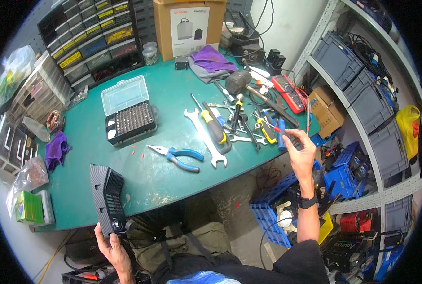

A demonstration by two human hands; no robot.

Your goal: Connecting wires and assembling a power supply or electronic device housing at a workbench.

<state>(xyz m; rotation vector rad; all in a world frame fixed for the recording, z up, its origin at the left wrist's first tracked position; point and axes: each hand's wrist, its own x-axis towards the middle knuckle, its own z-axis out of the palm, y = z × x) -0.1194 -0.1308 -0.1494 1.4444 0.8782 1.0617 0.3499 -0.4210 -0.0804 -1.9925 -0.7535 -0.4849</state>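
My left hand [110,246] grips a black ribbed plastic housing [106,198]. My right hand [300,152] pinches a small red piece [279,129]; a black watch band [307,202] circles that wrist. The bench mat [140,175] is dark green, flecked with red bits. The pliers [179,157] have blue handles. The screwdriver [214,126] is yellow and black. The wrench [205,139] is bare silver. The bit case [128,115] is black with a clear lid. The multimeter [289,93] is red. Two cloths are purple [214,58]. The crates [270,212] below are blue.
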